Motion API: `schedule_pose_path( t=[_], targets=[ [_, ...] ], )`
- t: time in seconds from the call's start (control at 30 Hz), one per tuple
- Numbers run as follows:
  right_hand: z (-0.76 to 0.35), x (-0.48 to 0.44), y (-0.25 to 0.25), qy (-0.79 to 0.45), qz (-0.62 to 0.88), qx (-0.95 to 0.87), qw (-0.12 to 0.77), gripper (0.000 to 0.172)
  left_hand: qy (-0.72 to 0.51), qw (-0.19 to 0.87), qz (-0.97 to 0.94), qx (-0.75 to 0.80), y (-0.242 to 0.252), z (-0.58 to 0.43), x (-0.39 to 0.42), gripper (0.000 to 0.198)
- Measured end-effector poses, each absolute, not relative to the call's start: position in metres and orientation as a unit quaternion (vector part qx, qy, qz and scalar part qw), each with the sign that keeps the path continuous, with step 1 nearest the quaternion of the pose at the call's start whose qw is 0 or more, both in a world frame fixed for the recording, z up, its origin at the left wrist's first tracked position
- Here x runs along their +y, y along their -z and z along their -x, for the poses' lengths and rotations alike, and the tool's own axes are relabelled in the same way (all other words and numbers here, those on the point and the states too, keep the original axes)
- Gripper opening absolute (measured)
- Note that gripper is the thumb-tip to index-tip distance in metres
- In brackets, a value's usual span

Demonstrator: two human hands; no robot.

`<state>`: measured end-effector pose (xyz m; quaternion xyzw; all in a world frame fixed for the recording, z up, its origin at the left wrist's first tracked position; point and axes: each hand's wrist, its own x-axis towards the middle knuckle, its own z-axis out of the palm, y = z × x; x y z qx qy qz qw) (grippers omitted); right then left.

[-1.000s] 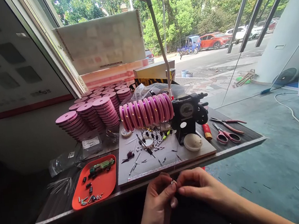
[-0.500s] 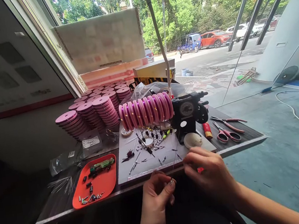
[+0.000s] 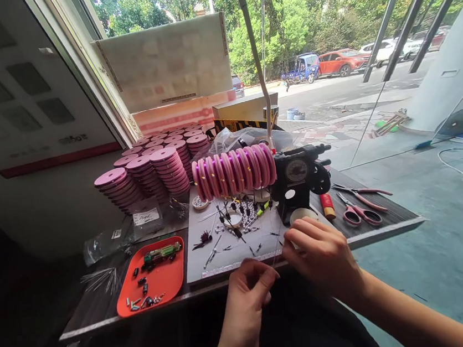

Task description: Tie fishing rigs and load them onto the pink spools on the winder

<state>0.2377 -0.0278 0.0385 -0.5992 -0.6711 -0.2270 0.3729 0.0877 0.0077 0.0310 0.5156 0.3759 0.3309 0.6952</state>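
My left hand (image 3: 250, 299) is in front of the table's near edge, thumb and forefinger pinched together. A thin clear line (image 3: 278, 240) runs down from the rack toward these fingertips. To its right, my right hand (image 3: 321, 249) is closed with fingers curled, overlapping a pale round dish (image 3: 303, 214); what it grips is hidden. Beyond both hands, a row of pink foam spools (image 3: 233, 172) sits on a black winding machine (image 3: 297, 170) with a dial and gears. Small black pieces (image 3: 237, 232) hang below the spools on fine lines.
An orange tray (image 3: 122, 297) with small parts stands left of a white board (image 3: 200, 266). Stacked pink spools (image 3: 110, 178) fill the back left. Scissors (image 3: 362, 215), pliers (image 3: 368, 197) and a red-and-tan spool (image 3: 327, 205) lie right. A lamp pole (image 3: 258, 59) rises behind.
The view has shifted slightly, so the table appears farther right. The small shiny piece at my left fingertips no longer shows. My right hand is slightly higher, covering more of the dish.
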Motion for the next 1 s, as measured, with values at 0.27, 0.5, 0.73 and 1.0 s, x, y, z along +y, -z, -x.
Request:
schedule_pose_path(
  t=[0.27,0.5,0.73,1.0],
  targets=[
    [-0.237,-0.029,-0.038,0.222,0.592,-0.672,0.386,0.027,-0.299,0.713,-0.51,0.376,-0.034,-0.085,0.014,0.022],
    [-0.219,-0.021,-0.022,0.072,0.576,-0.739,0.343,0.015,-0.337,0.71,-0.502,0.362,-0.046,-0.07,0.016,0.021],
    [-0.153,0.022,-0.003,0.15,0.542,-0.783,0.266,0.022,-0.298,0.624,-0.61,0.387,-0.087,-0.025,0.023,0.02],
    [-0.138,0.025,0.021,0.202,0.43,-0.802,0.36,0.015,-0.312,0.653,-0.57,0.387,-0.092,-0.021,0.053,0.023]
  ],
)
